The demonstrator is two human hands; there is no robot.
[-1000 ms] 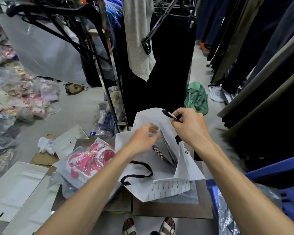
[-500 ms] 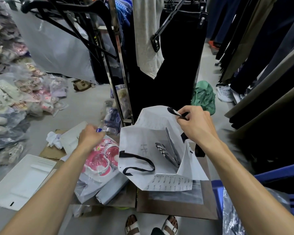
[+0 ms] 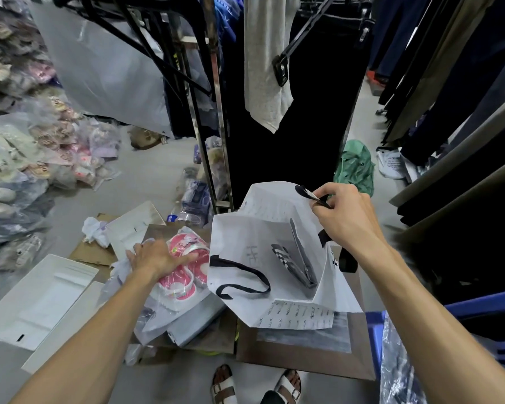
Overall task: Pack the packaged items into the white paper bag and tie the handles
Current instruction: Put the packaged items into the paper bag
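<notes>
Pink packaged item (image 3: 184, 266) lies lower-left of white paper bag (image 3: 263, 225), under the flat, open left hand (image 3: 158, 258); right hand (image 3: 344, 217) pinches the bag's rim open.

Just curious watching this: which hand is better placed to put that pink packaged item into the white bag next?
Probably the left hand: it lies on the pink packaged item beside the white paper bag, while the right hand holds the bag's mouth open.

White paper bag (image 3: 271, 217), black handles (image 3: 239, 268); pink package (image 3: 187, 275).
</notes>
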